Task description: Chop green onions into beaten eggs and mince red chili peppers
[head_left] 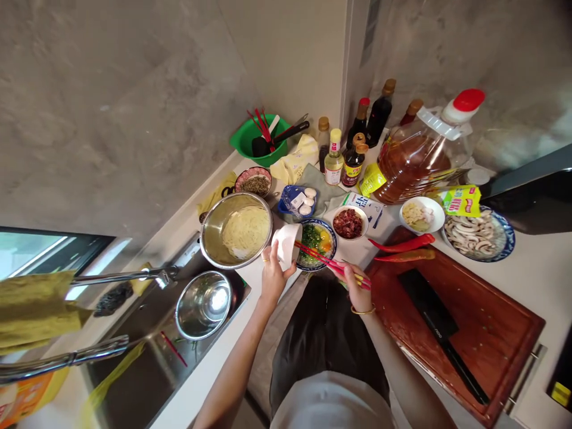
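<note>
My left hand [272, 271] clamps a tipped white bowl [286, 243]; my right hand [357, 285] pinches red chopsticks [328, 261] over the blue-rimmed bowl [332, 229] mid-frame, yolk [326, 239] and greens [311, 236] seemingly unstirred.

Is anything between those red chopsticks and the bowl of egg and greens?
Nothing visible. The red chopsticks in the right hand reach straight over the egg bowl; the left hand tilts a white bowl beside its rim.

The left hand [271, 271] tips a small white bowl [286, 243] over a blue-rimmed bowl of egg and greens [316, 243]; the right hand [355, 285] holds red chopsticks [328, 262] reaching into it.
</note>
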{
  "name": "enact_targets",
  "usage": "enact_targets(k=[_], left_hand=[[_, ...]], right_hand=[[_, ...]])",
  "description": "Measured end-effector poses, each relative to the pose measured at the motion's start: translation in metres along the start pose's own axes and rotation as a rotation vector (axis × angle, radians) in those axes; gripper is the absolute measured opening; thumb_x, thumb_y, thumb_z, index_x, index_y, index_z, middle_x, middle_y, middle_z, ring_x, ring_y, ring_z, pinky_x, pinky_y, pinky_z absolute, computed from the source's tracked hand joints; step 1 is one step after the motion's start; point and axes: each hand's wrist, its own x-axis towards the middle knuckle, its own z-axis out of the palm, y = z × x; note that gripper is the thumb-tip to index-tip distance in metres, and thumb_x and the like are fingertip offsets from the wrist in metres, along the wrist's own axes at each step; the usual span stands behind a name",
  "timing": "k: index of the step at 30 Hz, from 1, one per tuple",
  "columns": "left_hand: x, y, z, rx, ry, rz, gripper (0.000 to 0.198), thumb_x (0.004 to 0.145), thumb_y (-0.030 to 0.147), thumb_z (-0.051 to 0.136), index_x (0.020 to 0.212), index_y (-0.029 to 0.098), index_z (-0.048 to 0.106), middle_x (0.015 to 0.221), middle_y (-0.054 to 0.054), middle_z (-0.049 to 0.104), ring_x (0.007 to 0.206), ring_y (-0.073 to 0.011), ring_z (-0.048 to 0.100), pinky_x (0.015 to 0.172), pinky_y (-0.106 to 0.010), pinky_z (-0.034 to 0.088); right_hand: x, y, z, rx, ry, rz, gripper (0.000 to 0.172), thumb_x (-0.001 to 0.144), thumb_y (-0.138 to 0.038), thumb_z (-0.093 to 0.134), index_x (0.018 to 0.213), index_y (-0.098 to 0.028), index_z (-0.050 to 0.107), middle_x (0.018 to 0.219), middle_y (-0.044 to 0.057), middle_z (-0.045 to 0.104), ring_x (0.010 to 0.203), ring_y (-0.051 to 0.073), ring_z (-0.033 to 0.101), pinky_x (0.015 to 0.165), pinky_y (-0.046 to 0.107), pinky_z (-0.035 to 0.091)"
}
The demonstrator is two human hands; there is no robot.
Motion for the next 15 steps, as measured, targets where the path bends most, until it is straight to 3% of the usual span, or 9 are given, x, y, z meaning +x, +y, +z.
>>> enact_targets(k=[4, 10, 15], left_hand=[[0.002, 0.003, 0.004, -0.052, 0.082, 0.003, 0.084, 0.075, 0.036, 0.061, 0.142, 0.016, 0.015, 0.125, -0.020, 0.035, 0.079, -0.0166, 0.052, 0.075, -0.037, 0.048], [0.002, -0.002, 0.006, 0.085, 0.088, 0.048, 0.084, 0.076, 0.038, 0.059, 0.142, 0.016, 0.013, 0.116, -0.017, 0.039, 0.068, -0.0124, 0.050, 0.071, -0.039, 0.049], [0.001, 0.004, 0.009, 0.197, 0.028, 0.072, 0.082, 0.077, 0.040, 0.058, 0.142, 0.020, 0.013, 0.119, -0.018, 0.038, 0.073, -0.0155, 0.056, 0.068, -0.037, 0.050]], right_hand=[[-0.013, 0.020, 0.015, -0.059, -0.113, -0.080, 0.028, 0.085, -0.037, 0.051, 0.103, -0.022, 0.067, 0.112, 0.006, 0.064, 0.105, 0.024, 0.059, 0.091, 0.042, 0.051], [-0.032, 0.041, -0.009, -0.188, 0.053, -0.183, 0.032, 0.089, -0.031, 0.046, 0.115, -0.021, 0.061, 0.123, 0.007, 0.058, 0.111, 0.024, 0.055, 0.094, 0.043, 0.049], [-0.007, 0.028, -0.013, -0.284, 0.158, -0.198, 0.033, 0.088, -0.037, 0.047, 0.113, -0.022, 0.062, 0.119, 0.007, 0.061, 0.110, 0.024, 0.056, 0.096, 0.040, 0.047]])
